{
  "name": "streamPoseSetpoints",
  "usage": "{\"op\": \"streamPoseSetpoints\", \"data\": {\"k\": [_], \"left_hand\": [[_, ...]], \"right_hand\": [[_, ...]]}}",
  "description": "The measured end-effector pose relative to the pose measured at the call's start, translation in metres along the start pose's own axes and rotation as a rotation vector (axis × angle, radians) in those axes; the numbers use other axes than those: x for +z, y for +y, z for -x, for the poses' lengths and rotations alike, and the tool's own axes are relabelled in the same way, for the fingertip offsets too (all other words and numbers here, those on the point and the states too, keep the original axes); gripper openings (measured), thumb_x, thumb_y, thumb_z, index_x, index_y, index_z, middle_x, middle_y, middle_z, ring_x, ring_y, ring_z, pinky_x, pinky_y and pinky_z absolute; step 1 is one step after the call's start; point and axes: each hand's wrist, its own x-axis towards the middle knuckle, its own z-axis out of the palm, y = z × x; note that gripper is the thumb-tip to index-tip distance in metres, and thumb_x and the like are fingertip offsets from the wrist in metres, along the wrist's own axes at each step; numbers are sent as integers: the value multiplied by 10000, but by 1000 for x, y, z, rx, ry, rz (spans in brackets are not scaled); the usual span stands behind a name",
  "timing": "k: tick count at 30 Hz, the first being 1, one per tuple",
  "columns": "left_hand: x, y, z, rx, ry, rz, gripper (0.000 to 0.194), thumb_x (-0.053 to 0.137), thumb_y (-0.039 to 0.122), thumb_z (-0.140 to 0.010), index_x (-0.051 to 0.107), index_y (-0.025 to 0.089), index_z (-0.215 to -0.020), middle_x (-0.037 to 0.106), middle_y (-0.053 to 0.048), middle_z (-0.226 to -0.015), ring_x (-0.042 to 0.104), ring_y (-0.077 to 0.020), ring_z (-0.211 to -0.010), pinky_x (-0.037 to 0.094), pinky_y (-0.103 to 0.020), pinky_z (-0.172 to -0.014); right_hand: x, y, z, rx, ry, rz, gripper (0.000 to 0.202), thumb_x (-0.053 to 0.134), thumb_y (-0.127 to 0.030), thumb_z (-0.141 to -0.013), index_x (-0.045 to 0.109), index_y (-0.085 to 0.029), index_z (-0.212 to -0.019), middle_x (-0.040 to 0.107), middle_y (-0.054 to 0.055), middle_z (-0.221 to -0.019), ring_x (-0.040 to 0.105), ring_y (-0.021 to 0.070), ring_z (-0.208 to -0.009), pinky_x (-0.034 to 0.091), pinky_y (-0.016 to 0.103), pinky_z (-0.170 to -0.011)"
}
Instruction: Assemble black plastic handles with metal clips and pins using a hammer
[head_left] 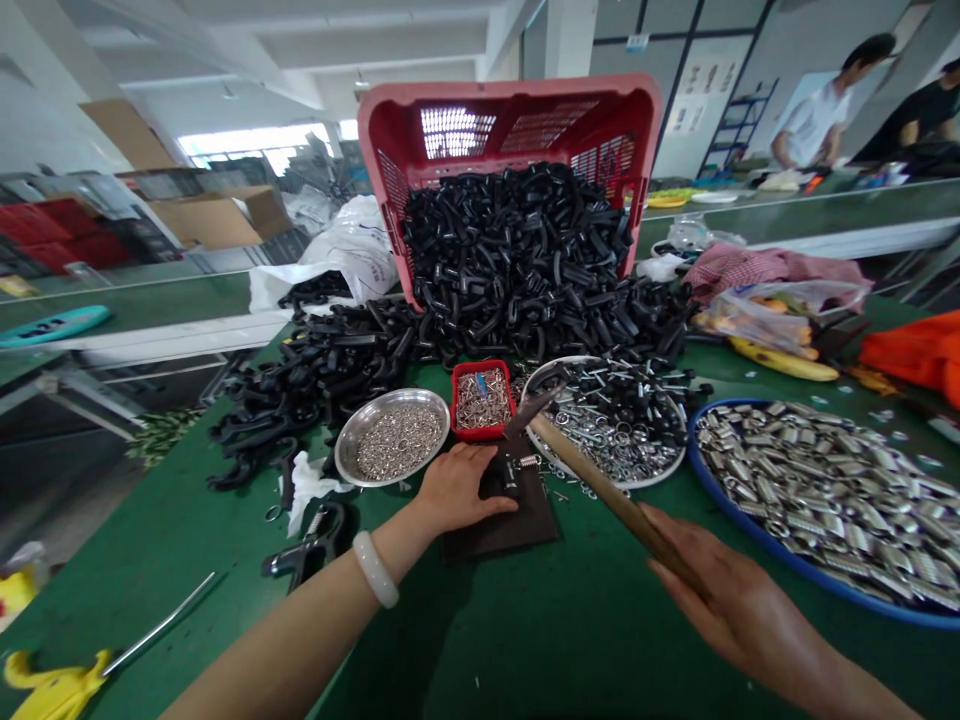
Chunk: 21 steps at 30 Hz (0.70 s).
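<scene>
1. The green table carries a dark plate, with a small black part and a spring at its far edge.
2. The left hand rests over the plate, thumb and forefinger parted beside the black part; whether they grip anything, I cannot tell.
3. The right hand has its fingers closed round the wooden handle of a hammer, its head raised near the plate.
4. Beyond stand metal-filled dishes and a tilted red crate spilling black parts.
5. Behind are cartons, benches and two people at right.
</scene>
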Motion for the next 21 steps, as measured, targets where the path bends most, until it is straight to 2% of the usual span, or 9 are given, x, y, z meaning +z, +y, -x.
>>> {"op": "streamPoseSetpoints", "data": {"k": [5,10,12,14,16,18,19,21], "left_hand": [[12,-1,1,-71,85,49,620,522,681,-600,595,191,-974,582,-70,-1025,515,-235,-938,399,-352,-827],[22,-3,-3,-80,143,35,610,581,658,-546,594,190,-938,582,-64,-1002,524,-230,-925,396,-349,-827],[22,-3,-4,-97,140,38,613,586,660,-537,586,189,-929,585,-61,-969,530,-230,-913,401,-343,-811],[21,-3,-4,-123,125,44,609,589,662,-530,579,189,-915,586,-58,-932,534,-227,-894,406,-333,-789],[20,-2,-3,-140,111,43,605,593,661,-528,573,189,-907,583,-57,-920,533,-225,-889,404,-329,-781],[19,-2,-3,-129,107,40,611,581,664,-543,565,186,-922,575,-65,-956,523,-230,-916,398,-338,-794],[20,-3,-2,-114,107,41,617,567,669,-558,559,183,-938,570,-71,-984,515,-236,-939,393,-348,-808],[21,-4,-1,-80,116,53,626,532,672,-600,541,175,-981,558,-83,-1038,497,-249,-987,381,-370,-844]], "right_hand": [[-7,-7,-8,-116,-155,36,549,345,-149,-841,219,-205,-1373,644,85,-981,642,175,-809,547,245,-644],[-11,-15,-7,-124,5,94,615,384,-172,-845,120,-214,-1399,615,115,-1052,631,200,-851,542,269,-666],[-6,-14,-4,-103,-14,72,606,371,-158,-842,138,-225,-1396,638,100,-986,643,190,-786,545,269,-633],[-3,-13,-3,-73,-102,-2,570,356,-146,-833,216,-232,-1379,658,76,-911,646,176,-736,546,259,-608],[-6,-14,-5,-15,-174,-105,527,383,-169,-824,313,-227,-1343,659,72,-940,642,177,-788,542,268,-665],[-12,-16,-9,105,-191,-206,497,445,-236,-812,385,-219,-1305,641,79,-1024,629,195,-855,530,295,-730],[-15,-15,-11,191,-189,-261,503,468,-279,-806,392,-217,-1300,640,78,-1030,633,201,-835,534,304,-715],[-18,-8,-16,381,-185,-372,558,473,-360,-804,341,-212,-1326,668,63,-923,644,192,-678,547,300,-579]]}}
